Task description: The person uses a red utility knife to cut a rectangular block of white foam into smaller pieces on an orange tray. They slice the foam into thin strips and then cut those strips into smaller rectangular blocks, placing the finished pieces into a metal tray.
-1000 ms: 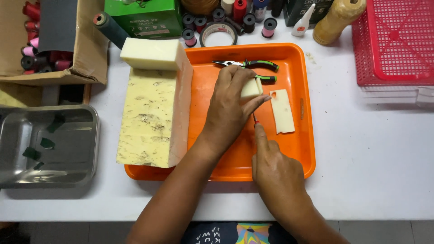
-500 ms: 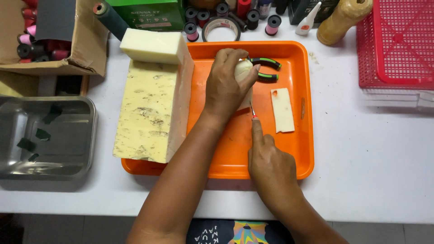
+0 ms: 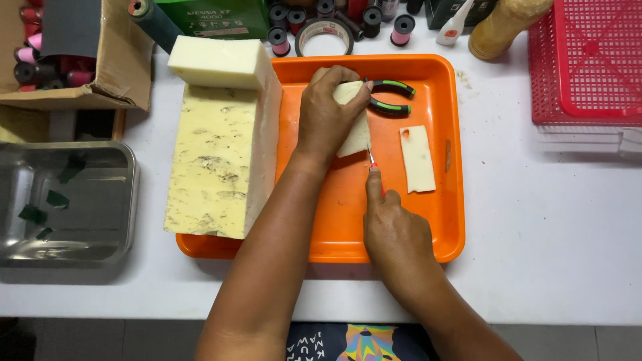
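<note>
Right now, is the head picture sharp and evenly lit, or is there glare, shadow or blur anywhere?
Head view: even, soft light, mostly sharp; the left hand and right hand show no motion blur; faint shadows lie on the orange plastic tray under the forearms; the shiny steel tray gives a dull sheen with no harsh glare; the small blade at the pale foam piece is too thin to see clearly.
</note>
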